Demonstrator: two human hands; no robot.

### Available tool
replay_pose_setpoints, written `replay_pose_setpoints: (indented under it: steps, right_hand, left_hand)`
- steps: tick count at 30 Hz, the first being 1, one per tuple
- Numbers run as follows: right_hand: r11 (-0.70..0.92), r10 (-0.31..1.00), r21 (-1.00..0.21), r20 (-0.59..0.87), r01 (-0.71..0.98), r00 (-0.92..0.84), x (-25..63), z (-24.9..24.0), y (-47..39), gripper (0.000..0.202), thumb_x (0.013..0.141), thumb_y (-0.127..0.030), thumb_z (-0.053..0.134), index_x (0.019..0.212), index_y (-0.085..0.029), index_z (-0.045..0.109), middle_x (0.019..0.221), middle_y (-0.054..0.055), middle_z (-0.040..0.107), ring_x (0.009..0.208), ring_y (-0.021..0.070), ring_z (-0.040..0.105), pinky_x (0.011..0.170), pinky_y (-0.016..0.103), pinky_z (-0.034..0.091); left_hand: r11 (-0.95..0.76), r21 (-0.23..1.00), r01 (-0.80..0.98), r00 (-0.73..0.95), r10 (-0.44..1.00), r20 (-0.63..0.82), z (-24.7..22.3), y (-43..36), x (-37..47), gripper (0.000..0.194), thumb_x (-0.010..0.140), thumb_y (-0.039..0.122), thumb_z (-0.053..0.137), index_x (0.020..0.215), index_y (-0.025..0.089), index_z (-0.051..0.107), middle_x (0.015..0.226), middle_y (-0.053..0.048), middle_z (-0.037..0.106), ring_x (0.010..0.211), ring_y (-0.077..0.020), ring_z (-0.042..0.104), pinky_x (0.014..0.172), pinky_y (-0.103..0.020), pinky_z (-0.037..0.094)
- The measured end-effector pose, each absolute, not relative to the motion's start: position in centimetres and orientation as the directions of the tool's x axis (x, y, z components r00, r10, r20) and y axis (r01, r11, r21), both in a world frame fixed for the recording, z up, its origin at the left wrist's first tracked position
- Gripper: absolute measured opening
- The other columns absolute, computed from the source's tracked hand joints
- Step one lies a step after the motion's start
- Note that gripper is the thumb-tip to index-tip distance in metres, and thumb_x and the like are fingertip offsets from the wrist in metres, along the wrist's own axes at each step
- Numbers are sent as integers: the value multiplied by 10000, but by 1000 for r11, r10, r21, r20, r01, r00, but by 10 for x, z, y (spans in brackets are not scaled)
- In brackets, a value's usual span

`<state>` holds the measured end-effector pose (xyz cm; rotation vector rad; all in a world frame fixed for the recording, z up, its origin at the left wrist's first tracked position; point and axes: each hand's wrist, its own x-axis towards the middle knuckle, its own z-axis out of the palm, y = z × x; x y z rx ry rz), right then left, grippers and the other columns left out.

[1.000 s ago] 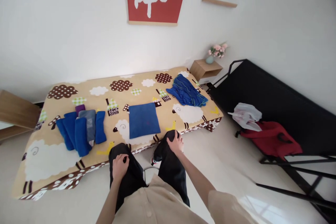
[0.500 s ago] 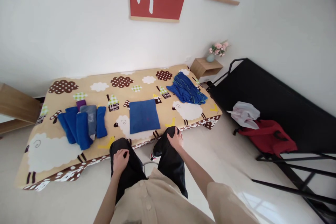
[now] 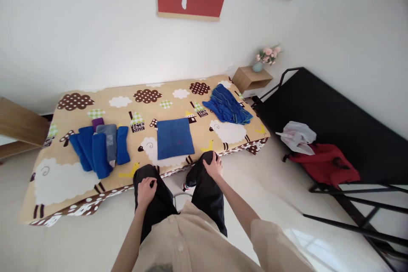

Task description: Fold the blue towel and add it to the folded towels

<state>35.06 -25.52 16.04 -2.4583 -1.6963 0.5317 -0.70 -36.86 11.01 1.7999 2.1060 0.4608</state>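
Both my hands rest on my knees in black trousers. My left hand [image 3: 146, 191] lies on the left thigh, fingers loosely bent, holding nothing. Over the right knee lies my right hand [image 3: 213, 165], thumb apart from the fingers, also without anything in it. Just beyond my knees a blue cloth [image 3: 174, 138], flat and square, is spread on the patterned bed cover [image 3: 149, 134]. To its left several rolled blue towels [image 3: 100, 155] lie side by side with a grey roll [image 3: 110, 140] and a purple one [image 3: 97, 123]. A crumpled blue garment [image 3: 228, 105] sits on the right.
At the bed's far right corner stands a wooden bedside cabinet [image 3: 245, 80] with a flower vase [image 3: 257, 66]. A black-framed folding bed [image 3: 331, 114] on the right carries a white plastic bag [image 3: 296, 136] and a red bag [image 3: 328, 165]. Wooden furniture [image 3: 22, 121] stands at the left.
The view has tilted slightly, so the wall scrolls and bed sit a little higher in the picture. My hands and the cloths have stayed in place.
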Motion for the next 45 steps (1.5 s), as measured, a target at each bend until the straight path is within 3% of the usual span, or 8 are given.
replay_pose_setpoints:
  steps: [24,31,37,39,42,45]
  right_hand:
    - [-356,931,-302,-191,884,310,355,148,-255,836,897,-572,552,1587,-197,266,1508,210,391,1291,391,490,1004,484,445]
    - [-355,931,-298,-195,886,308,356,146,-256,838,900,-590,536,1589,-203,256,1513,203,386,1299,390,482,1011,483,437]
    - [-349,930,-264,-213,899,298,355,149,-254,843,907,-577,521,1593,-174,240,1526,235,365,1329,393,457,1040,494,392]
    - [-278,955,-227,-169,933,243,354,152,-251,805,907,-526,538,1570,-139,295,1543,240,353,1377,390,404,1092,493,335]
    - [-38,996,-152,-88,988,24,349,156,-240,597,902,-366,551,1451,-142,484,1561,191,376,1452,366,292,1171,478,215]
    - [214,955,-106,-185,971,-230,336,150,-223,401,899,-180,497,1278,-153,625,1425,176,545,1384,326,384,1168,463,206]
  left_hand:
    - [145,493,858,-163,987,-6,109,-370,-7,248,922,317,487,937,224,716,1007,-56,736,975,-251,623,834,-371,389]
    - [157,573,804,-196,980,7,106,-370,-8,256,898,299,491,1036,226,695,998,-49,745,929,-235,646,850,-357,422]
    - [184,540,821,-195,980,-38,109,-369,-8,263,905,312,481,1037,236,696,1011,-53,748,958,-244,645,849,-364,414]
    - [177,506,844,-162,984,-74,109,-364,-9,265,916,315,473,1031,236,699,1011,-51,747,958,-247,635,839,-370,408]
    - [125,432,893,-86,990,-109,109,-349,-14,268,926,308,462,1016,233,703,1017,-60,745,989,-270,610,838,-389,397]
    - [57,362,931,-18,994,-112,107,-330,-19,265,925,290,459,995,229,708,997,-84,739,1013,-298,581,860,-417,392]
